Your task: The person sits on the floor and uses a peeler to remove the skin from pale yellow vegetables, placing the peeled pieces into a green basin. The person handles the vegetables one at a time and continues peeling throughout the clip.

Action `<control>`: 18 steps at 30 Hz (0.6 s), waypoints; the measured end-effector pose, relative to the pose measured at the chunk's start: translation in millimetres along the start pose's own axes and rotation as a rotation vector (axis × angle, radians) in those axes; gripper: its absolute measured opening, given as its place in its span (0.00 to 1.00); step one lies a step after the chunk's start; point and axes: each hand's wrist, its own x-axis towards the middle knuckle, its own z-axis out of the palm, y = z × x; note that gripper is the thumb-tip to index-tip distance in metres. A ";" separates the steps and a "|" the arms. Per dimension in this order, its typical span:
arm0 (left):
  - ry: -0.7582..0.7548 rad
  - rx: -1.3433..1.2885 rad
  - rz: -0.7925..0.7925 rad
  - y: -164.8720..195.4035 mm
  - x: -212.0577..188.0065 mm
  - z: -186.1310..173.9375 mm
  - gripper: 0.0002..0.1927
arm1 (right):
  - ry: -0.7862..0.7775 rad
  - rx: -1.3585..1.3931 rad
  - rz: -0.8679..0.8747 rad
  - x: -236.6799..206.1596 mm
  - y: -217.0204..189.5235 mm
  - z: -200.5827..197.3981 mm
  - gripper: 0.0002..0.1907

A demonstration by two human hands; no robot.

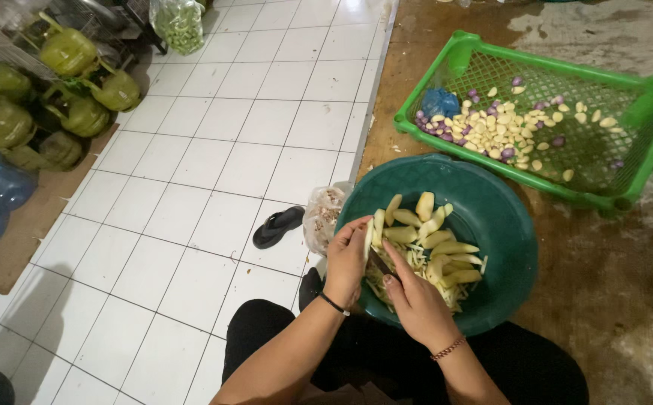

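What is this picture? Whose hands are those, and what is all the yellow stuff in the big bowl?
There is just one picture, taken by a small camera worn on a person's head, so you look down as they do. The two arms coming up from the bottom are that person's own.

The left hand holds a pale, peeled strip of vegetable over a dark green basin. The right hand seems to hold a knife against it, though the blade is mostly hidden. In the basin lie yellow peeled pieces, perhaps potato or another root.

Behind it a bright green plastic crate holds peeled garlic cloves and small purple shallots. A black sandal lies on the white tiled floor, and green gas canisters stand at the far left.
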 end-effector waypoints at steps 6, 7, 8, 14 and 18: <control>-0.025 0.019 0.085 1.9 -19.5 11.4 0.13 | 0.042 0.022 -0.107 -14.5 -2.1 -6.6 0.33; -0.030 0.013 0.075 -0.3 -22.8 13.2 0.13 | 0.039 0.004 -0.098 -17.1 -1.2 -7.8 0.32; -0.036 0.007 0.066 -2.3 -25.1 15.1 0.13 | 0.037 -0.014 -0.089 -18.8 -0.2 -9.0 0.32; -0.059 -0.005 0.031 -12.8 -29.3 23.5 0.13 | 0.062 -0.094 -0.047 -19.1 6.1 -15.2 0.31; -0.029 0.041 -0.015 -21.9 -29.2 27.5 0.14 | 0.150 -0.060 -0.241 -16.3 13.3 -17.7 0.31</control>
